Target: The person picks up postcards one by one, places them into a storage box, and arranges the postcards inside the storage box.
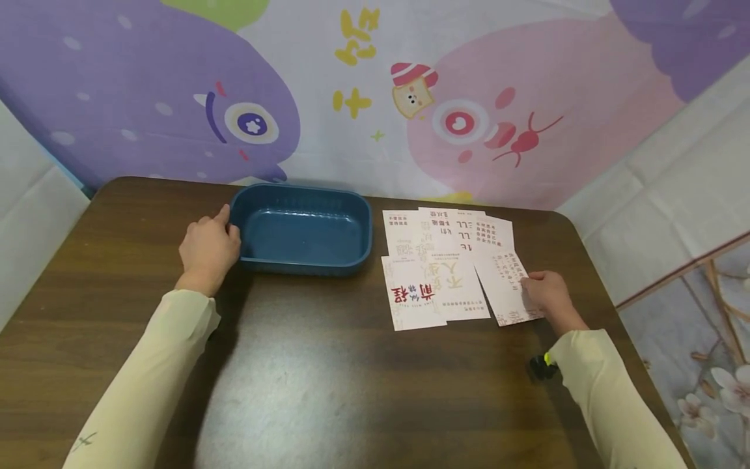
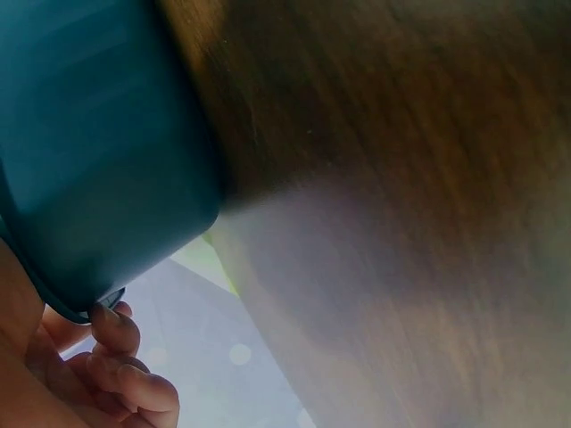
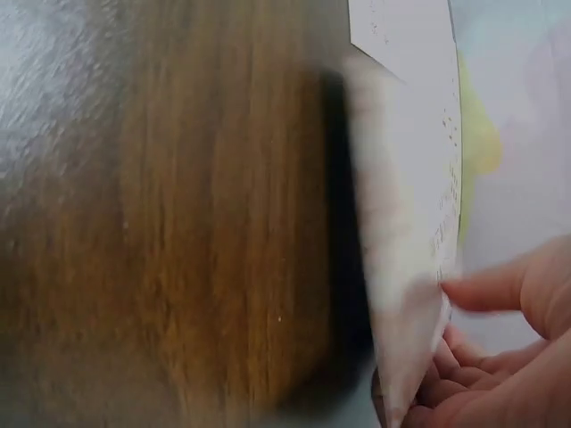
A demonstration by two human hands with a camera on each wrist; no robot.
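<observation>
A deep blue rectangular dish [image 1: 305, 266] stands on the table, left of the cards. My left hand [image 1: 209, 249] grips its left end by the rim; in the left wrist view the curled fingers [image 2: 116, 330] meet the edge of the dish [image 2: 98, 160]. On the right, my right hand [image 1: 551, 296] pinches the edge of a white printed card [image 1: 505, 286]. In the right wrist view that card [image 3: 406, 232] is tilted up off the table, with the thumb on one face. Several more printed cards [image 1: 418, 293] overlap in two rows beside it.
Both the dish and cards are on a dark brown wooden table [image 1: 328, 391], near its far edge. Behind it hangs a cartoon-printed cloth [image 1: 351, 143]. A small black object [image 1: 542, 367] with a yellow-green spot is by the right sleeve.
</observation>
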